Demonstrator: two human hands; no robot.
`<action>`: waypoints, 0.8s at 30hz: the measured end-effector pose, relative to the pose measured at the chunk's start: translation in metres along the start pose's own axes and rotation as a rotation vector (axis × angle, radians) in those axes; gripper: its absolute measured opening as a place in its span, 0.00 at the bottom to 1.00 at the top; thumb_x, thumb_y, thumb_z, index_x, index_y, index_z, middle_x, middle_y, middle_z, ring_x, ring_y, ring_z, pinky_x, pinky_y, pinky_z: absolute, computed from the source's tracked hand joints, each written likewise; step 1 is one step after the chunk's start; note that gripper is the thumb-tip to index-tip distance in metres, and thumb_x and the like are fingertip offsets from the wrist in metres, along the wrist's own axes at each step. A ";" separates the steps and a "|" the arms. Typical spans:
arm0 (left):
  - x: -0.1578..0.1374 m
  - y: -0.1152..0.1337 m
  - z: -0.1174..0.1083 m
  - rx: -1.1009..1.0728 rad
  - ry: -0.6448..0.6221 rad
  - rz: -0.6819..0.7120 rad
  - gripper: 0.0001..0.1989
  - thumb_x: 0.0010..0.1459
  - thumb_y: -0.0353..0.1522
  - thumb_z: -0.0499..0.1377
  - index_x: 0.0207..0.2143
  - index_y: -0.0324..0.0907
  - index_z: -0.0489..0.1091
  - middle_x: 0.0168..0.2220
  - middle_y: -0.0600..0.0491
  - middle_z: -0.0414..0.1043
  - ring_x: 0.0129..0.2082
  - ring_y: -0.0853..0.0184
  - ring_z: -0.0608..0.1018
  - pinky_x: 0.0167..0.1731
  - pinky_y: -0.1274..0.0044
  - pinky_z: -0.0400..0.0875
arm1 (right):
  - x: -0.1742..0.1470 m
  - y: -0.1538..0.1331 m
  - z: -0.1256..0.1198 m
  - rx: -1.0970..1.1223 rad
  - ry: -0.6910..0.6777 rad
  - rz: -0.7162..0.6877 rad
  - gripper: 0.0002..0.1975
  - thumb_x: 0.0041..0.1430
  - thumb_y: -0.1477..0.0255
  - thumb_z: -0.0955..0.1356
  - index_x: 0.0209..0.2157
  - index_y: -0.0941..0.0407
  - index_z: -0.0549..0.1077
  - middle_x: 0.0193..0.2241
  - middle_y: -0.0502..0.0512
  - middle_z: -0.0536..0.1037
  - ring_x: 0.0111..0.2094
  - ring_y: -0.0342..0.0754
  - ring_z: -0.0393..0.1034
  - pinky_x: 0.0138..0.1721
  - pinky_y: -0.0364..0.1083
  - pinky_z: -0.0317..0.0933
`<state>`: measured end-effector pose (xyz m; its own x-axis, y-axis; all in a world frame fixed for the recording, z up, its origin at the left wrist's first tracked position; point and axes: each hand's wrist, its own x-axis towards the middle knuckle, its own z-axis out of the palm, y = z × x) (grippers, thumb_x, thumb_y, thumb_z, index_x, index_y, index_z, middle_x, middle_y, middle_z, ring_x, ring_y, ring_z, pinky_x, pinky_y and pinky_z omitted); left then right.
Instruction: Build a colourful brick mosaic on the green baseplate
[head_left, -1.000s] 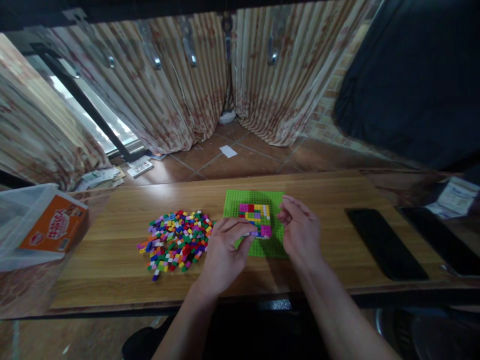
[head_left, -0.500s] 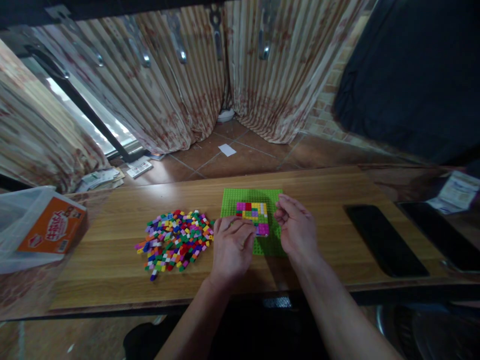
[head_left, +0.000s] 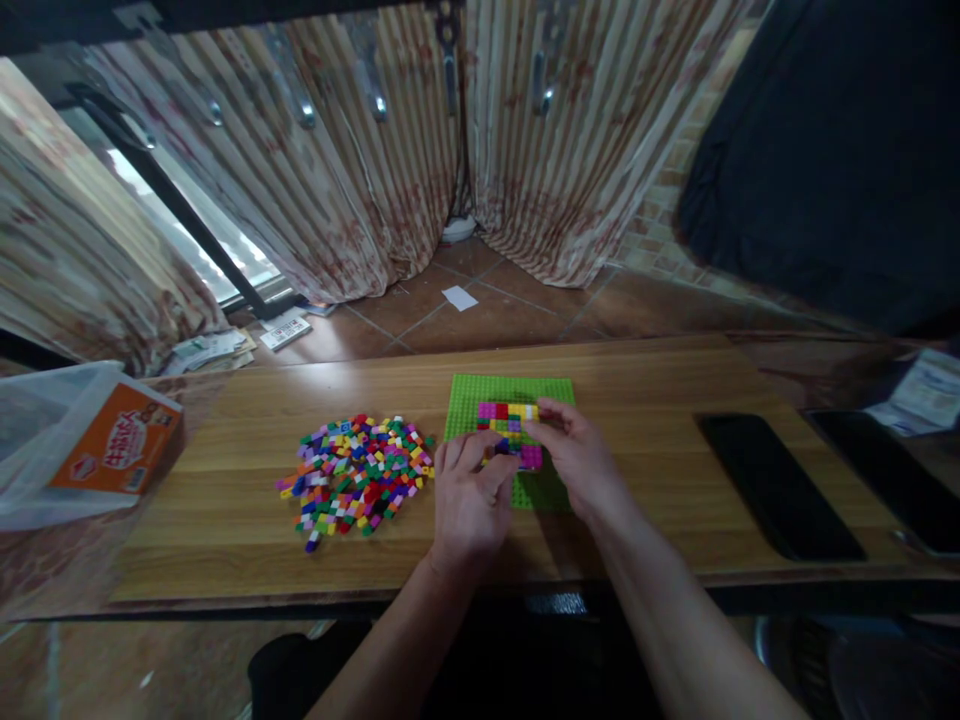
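A multicoloured block of toy bricks (head_left: 514, 411) sits on a green studded baseplate (head_left: 469, 395). My left hand (head_left: 472, 495) is closed at the block's lower left. Between its thumb and forefinger tips shows a small dark blue toy brick (head_left: 507, 446). My right hand (head_left: 581, 455) grips the block's right side, thumb on top and fingers at the far right corner. Both hands cover parts of the block and baseplate. Left of the baseplate, a loose pile of small coloured bricks (head_left: 360, 475) is spread over the wooden table (head_left: 225, 540).
Two dark phone-like slabs, a nearer one (head_left: 776, 485) and a farther one (head_left: 885, 475), lie on the right. A clear plastic tub (head_left: 30, 510) with an orange label stands at the far left. Curtains (head_left: 360, 200) hang beyond the table.
My right hand has moved left from beside the block onto its right side, closing on it. My left hand stays at the lower left, fingertips slightly shifted. The view has moved slightly.
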<state>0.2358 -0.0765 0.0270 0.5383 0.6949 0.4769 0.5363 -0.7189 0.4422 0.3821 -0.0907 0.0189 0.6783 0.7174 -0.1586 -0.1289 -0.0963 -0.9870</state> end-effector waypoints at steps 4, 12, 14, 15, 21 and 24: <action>0.000 0.001 0.000 0.044 0.004 -0.008 0.08 0.59 0.32 0.56 0.33 0.48 0.76 0.47 0.50 0.71 0.46 0.60 0.69 0.44 0.66 0.61 | -0.004 -0.002 -0.004 -0.041 -0.117 0.020 0.26 0.38 0.72 0.72 0.45 0.56 0.71 0.42 0.57 0.76 0.42 0.51 0.72 0.42 0.51 0.67; 0.003 0.004 -0.001 0.051 -0.025 -0.045 0.08 0.59 0.32 0.56 0.32 0.47 0.75 0.48 0.49 0.72 0.47 0.58 0.68 0.47 0.62 0.60 | -0.006 -0.003 -0.011 -0.162 -0.205 -0.031 0.31 0.37 0.76 0.72 0.49 0.56 0.69 0.47 0.58 0.75 0.49 0.53 0.70 0.51 0.56 0.62; 0.003 0.004 -0.001 0.056 -0.027 -0.049 0.08 0.59 0.32 0.56 0.31 0.47 0.75 0.48 0.50 0.72 0.47 0.58 0.69 0.47 0.61 0.60 | -0.005 -0.002 -0.011 -0.180 -0.202 -0.035 0.31 0.38 0.76 0.71 0.49 0.55 0.69 0.47 0.58 0.75 0.49 0.53 0.70 0.50 0.56 0.63; 0.003 0.005 -0.001 0.059 -0.029 -0.052 0.08 0.59 0.32 0.56 0.31 0.47 0.75 0.48 0.50 0.72 0.47 0.58 0.69 0.48 0.61 0.60 | -0.005 -0.001 -0.011 -0.184 -0.202 -0.035 0.31 0.38 0.76 0.71 0.49 0.55 0.69 0.47 0.58 0.75 0.49 0.53 0.70 0.50 0.56 0.64; 0.003 0.007 0.000 0.056 -0.040 -0.087 0.07 0.59 0.32 0.57 0.31 0.48 0.74 0.49 0.51 0.72 0.49 0.57 0.68 0.50 0.58 0.57 | -0.004 -0.001 -0.009 -0.172 -0.202 -0.024 0.32 0.37 0.78 0.71 0.50 0.55 0.68 0.48 0.58 0.75 0.49 0.53 0.70 0.51 0.56 0.62; 0.002 0.008 0.001 0.033 -0.035 -0.098 0.07 0.59 0.31 0.56 0.31 0.47 0.74 0.49 0.51 0.72 0.49 0.57 0.69 0.50 0.57 0.58 | -0.004 -0.002 -0.009 -0.175 -0.240 -0.037 0.31 0.38 0.78 0.70 0.49 0.55 0.68 0.47 0.57 0.76 0.48 0.52 0.70 0.53 0.56 0.61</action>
<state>0.2415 -0.0807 0.0311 0.5039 0.7625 0.4057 0.6081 -0.6468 0.4603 0.3858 -0.0996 0.0217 0.4875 0.8630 -0.1324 0.0337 -0.1702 -0.9848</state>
